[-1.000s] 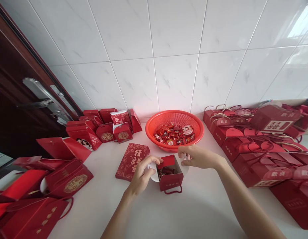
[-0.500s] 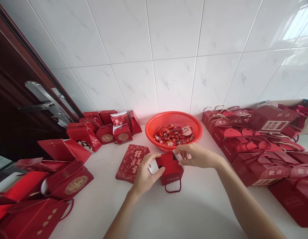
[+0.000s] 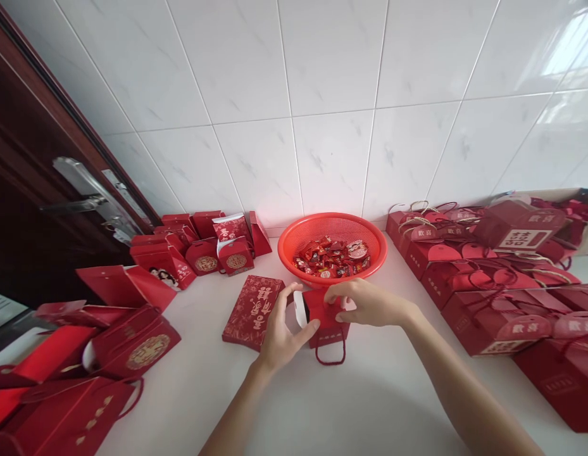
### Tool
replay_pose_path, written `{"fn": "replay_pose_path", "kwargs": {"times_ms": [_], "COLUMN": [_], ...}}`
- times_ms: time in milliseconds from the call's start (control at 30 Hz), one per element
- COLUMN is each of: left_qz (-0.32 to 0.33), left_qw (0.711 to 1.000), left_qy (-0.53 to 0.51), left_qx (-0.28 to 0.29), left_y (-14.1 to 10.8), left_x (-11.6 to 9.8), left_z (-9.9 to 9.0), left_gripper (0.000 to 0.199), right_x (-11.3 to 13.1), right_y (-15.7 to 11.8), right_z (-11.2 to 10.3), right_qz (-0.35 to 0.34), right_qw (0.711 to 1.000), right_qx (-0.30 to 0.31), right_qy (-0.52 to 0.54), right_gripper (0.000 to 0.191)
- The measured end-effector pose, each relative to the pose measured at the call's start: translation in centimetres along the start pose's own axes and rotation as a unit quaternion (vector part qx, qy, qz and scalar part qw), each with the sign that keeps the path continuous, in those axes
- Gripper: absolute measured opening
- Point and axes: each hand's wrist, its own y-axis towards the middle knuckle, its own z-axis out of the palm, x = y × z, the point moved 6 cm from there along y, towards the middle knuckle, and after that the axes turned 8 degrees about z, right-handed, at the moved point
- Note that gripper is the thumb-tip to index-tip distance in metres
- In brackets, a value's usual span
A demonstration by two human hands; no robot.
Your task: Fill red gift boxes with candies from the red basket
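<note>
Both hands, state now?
Left hand: open, thumb at the small red box.
Right hand: curled over the box's top; grip can't be told.

My spread left hand (image 3: 281,332) has its thumb on the small red gift box (image 3: 328,337); my right hand (image 3: 369,304) touches its top flap (image 3: 321,309). Wrapped candies (image 3: 330,258) lie in the far red perforated basket (image 3: 306,233).

Right of the red colander (image 3: 285,258), closed boxes (image 3: 483,326) read 歡喜; left-front of it, a flat box (image 3: 243,310) shows 囍; lettering on the corded box (image 3: 329,337) before it is illegible
</note>
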Motion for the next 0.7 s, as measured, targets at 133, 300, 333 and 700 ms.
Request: {"fn": "replay_pose_path", "kwargs": {"times_ms": [133,300,333,700], "left_qz": [0.018,0.024,0.022,0.026], "left_qw": [0.998,0.994,0.994,0.995], "left_qy": [-0.008,0.018,0.027,0.054], "left_qx": [0.051,0.105,0.103,0.086], "left_y": [-0.2,-0.4,-0.4,-0.4], "left_x": [-0.2,0.0,0.2,0.5], "left_z": [0.6,1.2,1.3,1.7], "left_gripper": [0.068,0.054,0.051,0.047], "right_x": [-0.2,-0.5,-0.7,-0.6], "right_y": [0.0,-0.1,-0.1,-0.2], "right_z": [-0.1,-0.4,-0.5,0.6], "right_qz": [-0.007,-0.022,-0.019,-0.024], "right_qw": [1.000,1.000,1.000,0.999], "right_qx": [0.006,-0.001,-0.003,0.023], "right_qy": [-0.006,-0.005,-0.007,-0.031], "right_gripper": [0.022,0.027,0.028,0.026]}}
